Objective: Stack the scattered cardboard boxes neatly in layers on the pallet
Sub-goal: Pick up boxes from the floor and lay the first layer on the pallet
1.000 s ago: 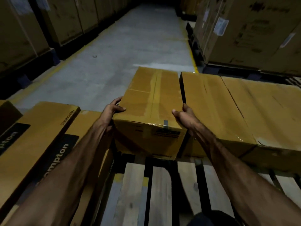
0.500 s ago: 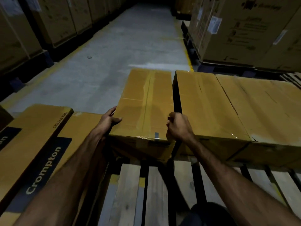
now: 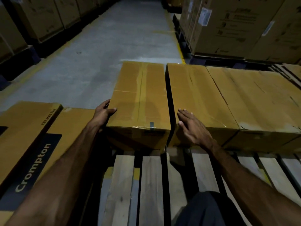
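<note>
"Crompton" and "CEILING FAN" on the left carton (image 3: 27, 131)

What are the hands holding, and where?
The left hand holds the taped box at its near left top edge. The right hand holds nothing, lying flat on the neighbouring box.

Left hand (image 3: 104, 114) gripping; right hand (image 3: 193, 128) flat

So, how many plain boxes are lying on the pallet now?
3, in one row at the far edge: left box, held by the left hand; middle box; right box. Others may be hidden.
</note>
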